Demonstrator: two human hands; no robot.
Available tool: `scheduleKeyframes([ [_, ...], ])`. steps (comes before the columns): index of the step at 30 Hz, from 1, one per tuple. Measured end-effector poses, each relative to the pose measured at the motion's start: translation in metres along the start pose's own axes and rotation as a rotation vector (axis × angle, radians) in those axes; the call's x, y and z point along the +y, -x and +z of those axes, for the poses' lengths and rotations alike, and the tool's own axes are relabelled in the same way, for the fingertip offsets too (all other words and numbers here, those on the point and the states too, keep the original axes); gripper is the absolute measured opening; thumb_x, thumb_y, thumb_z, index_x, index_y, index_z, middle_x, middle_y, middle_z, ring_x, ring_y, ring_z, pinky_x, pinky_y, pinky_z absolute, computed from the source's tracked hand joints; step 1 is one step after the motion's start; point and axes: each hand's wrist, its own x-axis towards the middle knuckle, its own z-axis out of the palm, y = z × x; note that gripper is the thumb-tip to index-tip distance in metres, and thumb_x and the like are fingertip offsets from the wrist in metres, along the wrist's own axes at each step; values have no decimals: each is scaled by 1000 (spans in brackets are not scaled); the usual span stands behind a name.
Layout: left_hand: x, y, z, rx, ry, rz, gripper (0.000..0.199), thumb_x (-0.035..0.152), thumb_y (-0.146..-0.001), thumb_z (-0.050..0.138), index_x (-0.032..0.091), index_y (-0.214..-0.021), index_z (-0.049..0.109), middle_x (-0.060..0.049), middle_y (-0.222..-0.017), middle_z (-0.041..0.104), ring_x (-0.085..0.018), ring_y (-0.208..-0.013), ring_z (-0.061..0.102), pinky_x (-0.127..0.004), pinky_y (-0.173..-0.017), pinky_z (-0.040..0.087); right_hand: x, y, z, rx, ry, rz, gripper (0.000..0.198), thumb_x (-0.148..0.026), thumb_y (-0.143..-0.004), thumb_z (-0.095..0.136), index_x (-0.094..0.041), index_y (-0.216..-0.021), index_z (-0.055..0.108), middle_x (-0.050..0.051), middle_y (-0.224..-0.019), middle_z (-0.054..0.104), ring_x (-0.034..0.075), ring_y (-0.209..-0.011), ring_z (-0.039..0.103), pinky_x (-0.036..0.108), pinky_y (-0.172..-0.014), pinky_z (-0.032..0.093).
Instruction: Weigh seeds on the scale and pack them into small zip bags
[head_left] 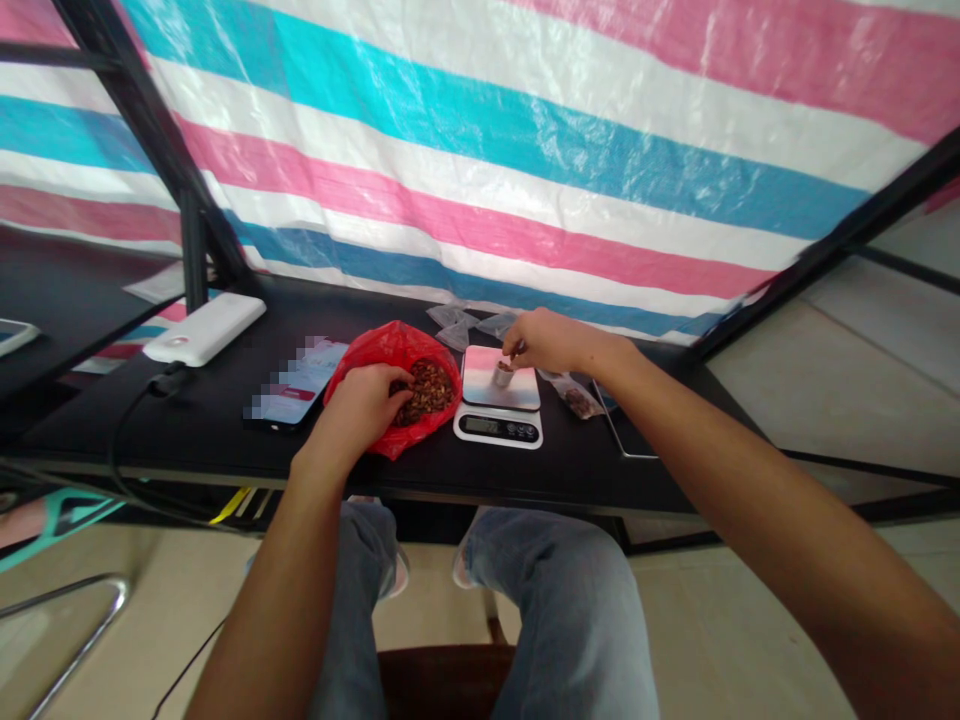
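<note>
Striped plastic sheeting (pixel 525 160) hangs behind our black bench (pixel 202 425). On it our small cup (pixel 503 379) stands on the scale (pixel 474 388), with brown bits showing at its mouth. Our right hand (pixel 514 357) is over the cup, fingertips bunched at its rim; we cannot tell whether they pinch anything. Left of the scale, our left hand (pixel 405 388) dips into the red bag (pixel 394 345), fingers curled near the bits (pixel 431 385); their grip is unclear too. We judge the portioning partly done: the cup has some, plenty remains bagged, and a packet (pixel 579 402) lies filled to the right. Clear bags (pixel 454 325) lie behind, their contents hard to make out. We cannot read the display (pixel 482 426) surely; our forearm partly covers a flat dark device (pixel 630 440).
</note>
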Motion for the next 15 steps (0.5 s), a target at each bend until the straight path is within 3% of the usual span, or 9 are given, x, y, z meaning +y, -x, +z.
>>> scheduleKeyframes([
  [8, -4, -1, 4, 12, 3, 15, 30, 21, -95, 65, 15, -119, 82, -13, -118, 82, -34, -111, 76, -44, -107, 55, -6, 1, 0, 17, 123, -43, 16, -12, -85, 71, -19, -92, 84, 6, -90, 82, 20, -76, 70, 29, -67, 42],
  [15, -1, 1, 0, 29, -13, -23, 29, 26, -95, 67, 20, -119, 83, -11, -117, 82, -33, -111, 77, -42, -104, 56, -14, 7, 1, 24, 94, -73, 19, -12, -92, 66, -16, -100, 83, 9, -99, 83, 21, -87, 74, 28, -74, 44],
])
